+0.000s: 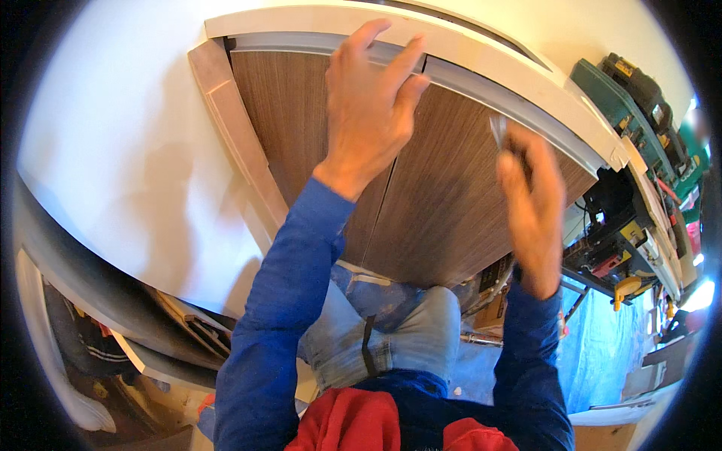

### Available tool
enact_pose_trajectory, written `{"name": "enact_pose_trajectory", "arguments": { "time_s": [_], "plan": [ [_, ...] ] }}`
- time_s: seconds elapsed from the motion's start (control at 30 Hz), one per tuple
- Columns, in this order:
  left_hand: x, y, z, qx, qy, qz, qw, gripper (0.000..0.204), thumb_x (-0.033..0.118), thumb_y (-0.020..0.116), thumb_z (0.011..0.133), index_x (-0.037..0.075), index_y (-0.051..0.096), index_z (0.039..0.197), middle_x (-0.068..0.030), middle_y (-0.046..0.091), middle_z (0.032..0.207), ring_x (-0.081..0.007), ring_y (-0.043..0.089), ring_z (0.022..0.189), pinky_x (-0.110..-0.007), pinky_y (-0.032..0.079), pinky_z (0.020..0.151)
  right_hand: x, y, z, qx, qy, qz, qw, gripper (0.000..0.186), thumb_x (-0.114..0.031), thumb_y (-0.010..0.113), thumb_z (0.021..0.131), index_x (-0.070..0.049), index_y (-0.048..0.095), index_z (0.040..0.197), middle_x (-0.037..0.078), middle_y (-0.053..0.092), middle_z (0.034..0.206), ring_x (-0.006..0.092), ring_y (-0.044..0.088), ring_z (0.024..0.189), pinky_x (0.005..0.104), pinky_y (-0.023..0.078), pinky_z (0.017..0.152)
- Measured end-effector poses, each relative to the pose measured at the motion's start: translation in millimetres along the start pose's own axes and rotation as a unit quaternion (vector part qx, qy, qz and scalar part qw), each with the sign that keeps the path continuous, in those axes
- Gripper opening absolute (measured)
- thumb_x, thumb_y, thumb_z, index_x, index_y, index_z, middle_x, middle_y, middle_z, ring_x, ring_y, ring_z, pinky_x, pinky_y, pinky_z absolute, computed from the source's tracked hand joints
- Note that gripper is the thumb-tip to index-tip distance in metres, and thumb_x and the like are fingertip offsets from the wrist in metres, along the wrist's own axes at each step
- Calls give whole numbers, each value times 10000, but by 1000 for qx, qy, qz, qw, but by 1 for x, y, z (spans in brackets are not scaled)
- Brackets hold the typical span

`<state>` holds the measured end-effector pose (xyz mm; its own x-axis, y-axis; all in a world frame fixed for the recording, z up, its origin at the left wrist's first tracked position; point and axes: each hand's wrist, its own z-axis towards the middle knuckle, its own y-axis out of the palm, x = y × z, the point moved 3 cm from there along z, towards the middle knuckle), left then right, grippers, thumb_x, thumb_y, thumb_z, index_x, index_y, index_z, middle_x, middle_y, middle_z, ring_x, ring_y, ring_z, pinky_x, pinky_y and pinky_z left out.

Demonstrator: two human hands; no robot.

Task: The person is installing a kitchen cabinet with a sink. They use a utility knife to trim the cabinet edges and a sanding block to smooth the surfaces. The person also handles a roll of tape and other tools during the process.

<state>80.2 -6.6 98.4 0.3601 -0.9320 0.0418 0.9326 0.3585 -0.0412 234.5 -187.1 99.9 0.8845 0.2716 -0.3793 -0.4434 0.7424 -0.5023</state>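
Note:
My left hand (372,105) reaches up with fingers spread and rests on the grey rail (481,83) at the top of the wood-grain cabinet doors (444,195), near the seam between the two doors. My right hand (530,203), blurred by motion, is raised in front of the right door and grips a small thin metal tool (498,129) whose tip points toward the grey rail. Both forearms wear blue sleeves. A white frame (451,41) runs above the rail.
A white wall (120,150) lies left of the cabinet, edged by a pale wooden strip (233,128). Shelves with green tool cases and power tools (632,218) stand at the right. My knee in jeans (391,331) is below, with boards and clutter lower left.

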Motion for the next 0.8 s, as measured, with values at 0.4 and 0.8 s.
{"name": "enact_pose_trajectory", "arguments": {
  "time_s": [0.4,0.8],
  "plan": [
    [0,-89,-422,-268,-435,30,859,278,79,690,935,45,677,1211,-198,681,1183,-433,627,1124,-524,488,978,-60,18,155,-74,-299,-267,913,171,-141,732,976,-98,708,1140,86,694,1007,271,708,925,382,545,800],
    [7,-99,-492,-309,-455,-16,835,240,74,720,891,81,708,1131,-129,708,1190,-368,634,1164,-520,419,1019,-52,20,162,-68,-255,-184,947,194,-63,723,965,-86,702,1157,85,733,1027,234,736,890,408,559,787]
  ]
}}
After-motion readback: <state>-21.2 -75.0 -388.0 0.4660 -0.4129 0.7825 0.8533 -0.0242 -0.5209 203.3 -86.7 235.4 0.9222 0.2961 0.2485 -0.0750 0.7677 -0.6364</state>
